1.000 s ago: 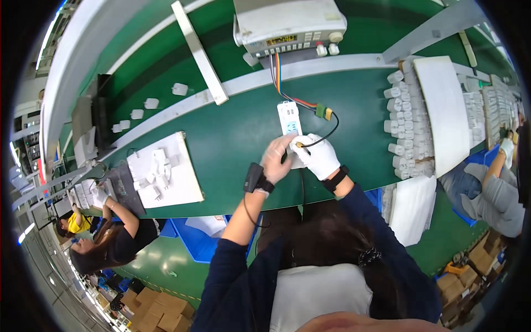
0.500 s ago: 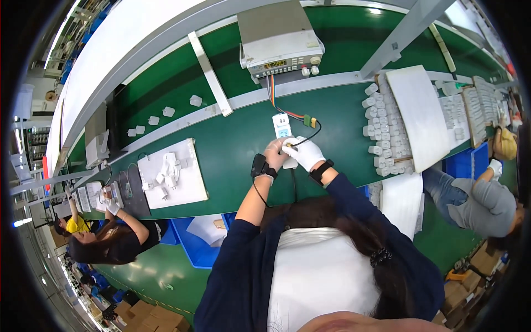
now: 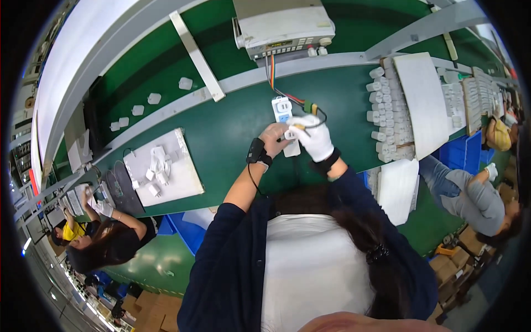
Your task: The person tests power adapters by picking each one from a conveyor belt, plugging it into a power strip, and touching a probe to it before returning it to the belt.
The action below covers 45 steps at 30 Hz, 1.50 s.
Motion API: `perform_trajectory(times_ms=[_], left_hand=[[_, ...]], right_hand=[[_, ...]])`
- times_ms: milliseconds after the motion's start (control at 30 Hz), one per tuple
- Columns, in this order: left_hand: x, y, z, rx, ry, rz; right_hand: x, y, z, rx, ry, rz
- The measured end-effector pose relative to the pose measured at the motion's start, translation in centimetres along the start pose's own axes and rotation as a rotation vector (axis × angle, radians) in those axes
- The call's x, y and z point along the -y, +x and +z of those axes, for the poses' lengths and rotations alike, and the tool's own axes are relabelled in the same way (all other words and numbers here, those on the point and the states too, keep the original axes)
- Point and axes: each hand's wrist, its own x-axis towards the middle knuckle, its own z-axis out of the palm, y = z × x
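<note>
Cable plug [image 3: 299,126] (in right fingers [image 3: 306,122]) overlaps power strip [image 3: 283,108], with adapters [image 3: 378,109] rightward.

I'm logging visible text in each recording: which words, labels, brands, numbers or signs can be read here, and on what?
None can be read clearly enough to quote.
Bench instrument: display characters too small and blurred; front-panel key markings too small.
White power strip: dark marks on its blue patch, too small to tell whether they are lettering.
White plug adapters at right: no lettering discernible.
</note>
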Motion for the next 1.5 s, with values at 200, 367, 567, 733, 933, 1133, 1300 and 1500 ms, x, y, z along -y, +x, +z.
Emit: perform_trajectory(times_ms=[200, 367, 567, 733, 933, 1133, 1300, 1500], left_hand=[[-5.3, 0.9, -1.0, -0.218, -0.202, -0.132], [-3.8, 3.8, -6.1, -0.467, -0.189, -0.135], [6.9, 13.5, -15.1, -0.614, 0.318, -0.228], [10.2, 16.8, -17.5, -0.176, 0.697, -0.321], [9.0, 15.4, -21.9, 0.022, 1.263, -0.706], [12.5, 8.7, -24.7, -0.048, 1.299, -0.762], [10.0, 5.0, -23.7, -0.315, 0.213, -0.476], [-3.7, 0.1, -6.8, -0.241, -0.517, -0.332]], right_hand=[[-3.6, 4.1, 0.7, -0.145, 0.174, -0.021], [-4.8, 5.3, 1.0, -0.164, -0.273, -0.123], [-2.7, 5.0, 1.5, -0.069, -0.432, -0.069], [-3.2, 5.1, 1.7, -0.047, -0.323, -0.035], [-3.7, 5.1, 0.8, -0.054, -0.347, -0.001], [-3.1, 5.5, 0.9, 0.049, -0.246, 0.088], [-3.6, 5.2, 0.7, 0.044, -0.247, 0.088], [-4.5, 5.7, 1.5, 0.028, -0.277, 0.053]])
